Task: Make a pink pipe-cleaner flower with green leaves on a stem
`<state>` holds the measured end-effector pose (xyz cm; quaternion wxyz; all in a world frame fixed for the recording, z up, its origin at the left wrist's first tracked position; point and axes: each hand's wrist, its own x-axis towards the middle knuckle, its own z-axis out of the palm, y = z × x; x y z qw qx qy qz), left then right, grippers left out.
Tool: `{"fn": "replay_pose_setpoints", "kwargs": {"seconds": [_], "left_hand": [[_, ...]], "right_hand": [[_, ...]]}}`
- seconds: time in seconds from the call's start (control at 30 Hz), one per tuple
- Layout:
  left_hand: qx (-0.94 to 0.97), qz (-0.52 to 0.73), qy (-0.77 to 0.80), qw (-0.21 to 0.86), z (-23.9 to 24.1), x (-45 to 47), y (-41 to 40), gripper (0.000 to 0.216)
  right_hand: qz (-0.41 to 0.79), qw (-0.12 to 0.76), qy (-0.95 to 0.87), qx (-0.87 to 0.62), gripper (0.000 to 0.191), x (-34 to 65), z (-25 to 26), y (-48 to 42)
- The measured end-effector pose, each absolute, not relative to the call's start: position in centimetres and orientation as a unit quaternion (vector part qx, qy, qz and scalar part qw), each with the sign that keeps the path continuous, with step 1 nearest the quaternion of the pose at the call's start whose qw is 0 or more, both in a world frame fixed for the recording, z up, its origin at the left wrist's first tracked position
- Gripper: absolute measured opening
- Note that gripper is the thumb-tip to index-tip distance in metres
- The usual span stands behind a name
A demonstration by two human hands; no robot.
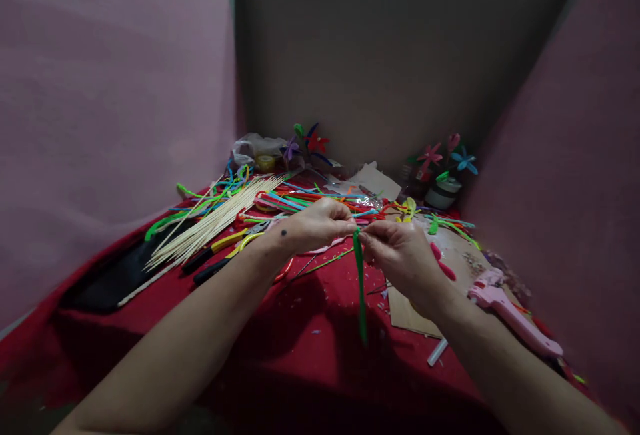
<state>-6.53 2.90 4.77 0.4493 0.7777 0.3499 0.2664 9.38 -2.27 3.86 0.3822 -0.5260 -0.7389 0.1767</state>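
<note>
Head camera is looking down over a red-covered table (300, 362). Both hands are meeting above its middle. The left hand (315, 225) and the right hand (400, 255) are each pinching the top end of a green strip (361, 288) between thumb and fingertips, and the strip is hanging straight down between them. A bundle of pale wooden skewers (215, 222) is lying to the left. A pink glue gun (510, 315) is resting to the right, near a cardboard piece (405, 315).
</note>
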Motion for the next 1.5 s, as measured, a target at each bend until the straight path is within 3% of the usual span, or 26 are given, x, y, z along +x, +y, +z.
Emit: {"fn": "replay_pose_setpoints", "kwargs": {"seconds": [0.13, 0.37, 0.47, 0.63, 0.9, 1.07, 1.3, 1.5], "left_hand": [[0.759, 0.297, 0.367, 0.448, 5.2, -6.2, 2.4, 0.014], [0.745, 0.341, 0.354, 0.451, 5.3, -6.2, 2.4, 0.009], [0.762, 0.348, 0.350, 0.421, 5.3, -6.2, 2.4, 0.011], [0.808, 0.396, 0.354, 0.256, 5.5, -6.2, 2.1, 0.009], [0.733, 0.370, 0.396, 0.410, 5.2, -5.7, 1.8, 0.010], [0.742, 0.384, 0.378, 0.400, 4.8, -5.2, 1.6, 0.009], [0.759, 0.406, 0.390, 0.325, 4.2, -4.3, 0.9, 0.008], [0.729, 0.386, 0.377, 0.422, 4.5, -4.4, 1.3, 0.007]], "right_hand": [[0.359, 0.452, -0.640, -0.507, 0.023, 9.1, 3.7, -2.3], [0.561, 0.466, -0.508, -0.457, 0.023, 9.2, 3.5, -1.5], [0.506, 0.478, -0.540, -0.473, 0.022, 9.4, 3.1, -1.5], [0.414, 0.467, -0.615, -0.481, 0.022, 9.3, 3.0, -2.0], [0.399, 0.470, -0.637, -0.463, 0.022, 9.0, 3.1, -2.1], [0.400, 0.474, -0.624, -0.474, 0.025, 9.5, 2.9, -2.2], [0.562, 0.472, -0.524, -0.432, 0.025, 9.8, 2.2, -1.5], [0.549, 0.485, -0.535, -0.421, 0.024, 10.2, 2.3, -1.3]]}}
